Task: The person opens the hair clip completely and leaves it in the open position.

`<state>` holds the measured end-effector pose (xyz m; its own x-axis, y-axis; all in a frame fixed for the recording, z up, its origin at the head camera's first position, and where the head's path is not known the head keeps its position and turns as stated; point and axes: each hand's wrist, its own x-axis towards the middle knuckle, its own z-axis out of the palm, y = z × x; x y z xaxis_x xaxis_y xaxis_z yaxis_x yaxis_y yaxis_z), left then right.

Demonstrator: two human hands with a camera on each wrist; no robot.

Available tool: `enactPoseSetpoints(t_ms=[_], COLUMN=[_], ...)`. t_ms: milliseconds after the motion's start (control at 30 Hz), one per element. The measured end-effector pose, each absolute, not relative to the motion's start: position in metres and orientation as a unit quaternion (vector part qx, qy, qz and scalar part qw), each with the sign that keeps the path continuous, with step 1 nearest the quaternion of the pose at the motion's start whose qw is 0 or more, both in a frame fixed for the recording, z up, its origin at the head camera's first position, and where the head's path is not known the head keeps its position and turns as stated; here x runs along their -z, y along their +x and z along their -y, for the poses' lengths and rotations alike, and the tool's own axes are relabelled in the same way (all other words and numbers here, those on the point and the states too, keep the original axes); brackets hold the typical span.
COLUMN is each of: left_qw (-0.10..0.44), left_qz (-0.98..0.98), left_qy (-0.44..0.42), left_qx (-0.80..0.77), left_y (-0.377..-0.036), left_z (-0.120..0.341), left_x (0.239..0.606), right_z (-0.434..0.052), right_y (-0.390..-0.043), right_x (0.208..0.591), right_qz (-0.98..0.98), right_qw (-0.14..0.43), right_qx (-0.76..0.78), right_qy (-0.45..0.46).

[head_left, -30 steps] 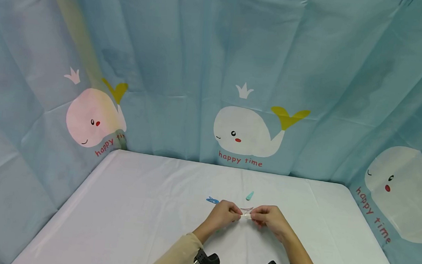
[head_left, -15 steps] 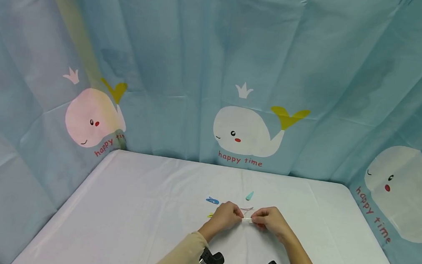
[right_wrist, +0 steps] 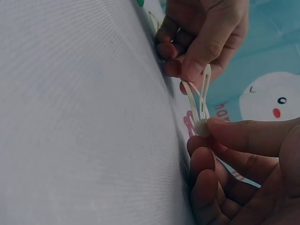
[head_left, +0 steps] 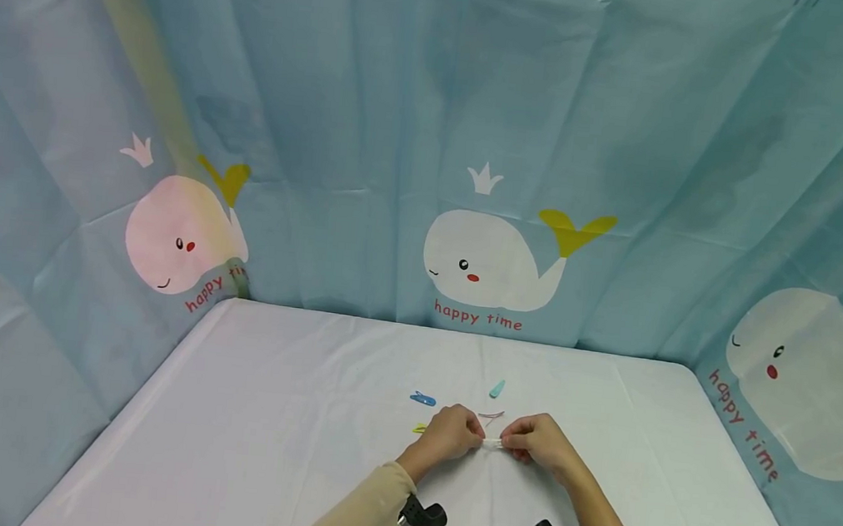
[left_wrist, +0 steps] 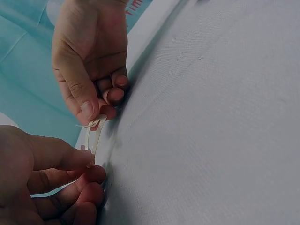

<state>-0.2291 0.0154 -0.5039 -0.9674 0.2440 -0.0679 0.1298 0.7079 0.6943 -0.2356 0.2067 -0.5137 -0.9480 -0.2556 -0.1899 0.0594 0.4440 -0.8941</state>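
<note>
Lowered slightly toward the table (head_left: 265, 416), both hands pinch opposite ends of a white hair clip (head_left: 493, 443).

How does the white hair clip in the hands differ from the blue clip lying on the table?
The white hair clip is held off the cloth, pinched at one end by the left hand and at the other by the right hand; the blue clip lies flat on the table, touched by neither hand. The white one is pale cream, the other bright blue. The white clip looks sprung open; the blue clip's state is too small to tell. Both are small, slim snap clips.
</note>
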Motion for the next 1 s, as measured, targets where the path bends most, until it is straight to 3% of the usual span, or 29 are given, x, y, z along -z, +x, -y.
enactPoseSetpoints(t_ms=[467,1000], left_qw=[0.080,0.062], left_qz=[-0.919,-0.912], left_qy=[0.105,0.077], left_qx=[-0.372,-0.399], left_y=[-0.232,-0.252], left_z=[-0.014,-0.018], left_x=[0.502,0.493], right_z=[-0.206,-0.199], right_y=[-0.238,-0.258], right_x=[0.511,0.502], right_qz=[-0.839,-0.851], right_qw=[0.143,0.077], right_qx=[0.523,0.519], right_qy=[-0.048,0.001])
